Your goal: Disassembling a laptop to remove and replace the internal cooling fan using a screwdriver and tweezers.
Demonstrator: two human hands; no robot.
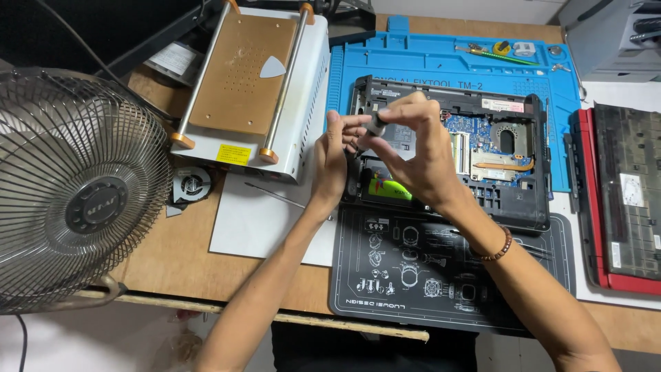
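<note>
An opened black laptop base lies on a blue work mat, its blue circuit board and copper heat pipe showing. Above the base's left side, my right hand grips a small screwdriver by its silver and black handle, tip pointing down. My left hand pinches the same screwdriver from the left with its fingertips. A green-yellow part sits in the base just below both hands. A beaded bracelet circles my right wrist.
A metal desk fan fills the left. A white heating plate machine stands behind my left hand, a small black cooling fan beside it. A dark printed mat lies near me. A red-edged laptop part rests at right.
</note>
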